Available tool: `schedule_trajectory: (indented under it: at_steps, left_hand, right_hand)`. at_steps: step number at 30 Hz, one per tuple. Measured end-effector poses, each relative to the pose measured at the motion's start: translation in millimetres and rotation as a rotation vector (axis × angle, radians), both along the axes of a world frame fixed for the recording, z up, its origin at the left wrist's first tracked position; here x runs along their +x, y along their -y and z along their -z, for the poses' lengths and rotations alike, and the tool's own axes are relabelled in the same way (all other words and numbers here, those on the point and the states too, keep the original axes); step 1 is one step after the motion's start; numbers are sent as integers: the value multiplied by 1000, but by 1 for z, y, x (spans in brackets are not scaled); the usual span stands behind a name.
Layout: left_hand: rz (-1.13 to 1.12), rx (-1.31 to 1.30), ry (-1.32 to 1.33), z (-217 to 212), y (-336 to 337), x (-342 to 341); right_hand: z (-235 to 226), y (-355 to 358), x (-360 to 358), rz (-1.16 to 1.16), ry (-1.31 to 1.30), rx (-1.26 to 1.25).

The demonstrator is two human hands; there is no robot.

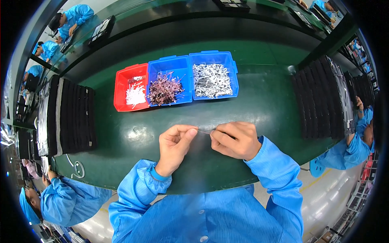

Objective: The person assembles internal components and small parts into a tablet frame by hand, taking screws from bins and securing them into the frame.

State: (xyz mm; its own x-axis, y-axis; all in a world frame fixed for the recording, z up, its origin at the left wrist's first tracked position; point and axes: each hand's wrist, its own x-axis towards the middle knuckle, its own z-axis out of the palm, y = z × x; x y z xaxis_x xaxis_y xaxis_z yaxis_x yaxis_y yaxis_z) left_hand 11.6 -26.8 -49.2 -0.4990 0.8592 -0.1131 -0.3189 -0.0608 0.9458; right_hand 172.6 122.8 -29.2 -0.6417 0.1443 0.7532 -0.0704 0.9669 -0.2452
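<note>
A thin wire-like piece stretches between my two hands above the green table. My left hand pinches one end between thumb and forefinger. The other end runs into the closed fingers of my right hand, which hide it. Beyond my hands stand three bins side by side. The red bin holds small white pieces. In the middle blue bin lies a tangle of purplish-brown thin leads. White and dark slim parts fill the right blue bin.
Stacks of black trays stand at the left and right of the green table. A pale coiled cable lies by the left stack. A dark shelf crosses behind the bins. Co-workers in blue sit at both sides.
</note>
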Motion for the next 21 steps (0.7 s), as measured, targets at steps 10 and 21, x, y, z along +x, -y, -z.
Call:
schedule_trajectory:
  at_steps: [10,21]
  left_hand:
    - [11,-7,26,3,2,-3]
    - [131,26,-116,1,4,-3]
  right_hand:
    - [-2,5,3,22,54,-173]
    - [5,18,-3,-149,9,-600]
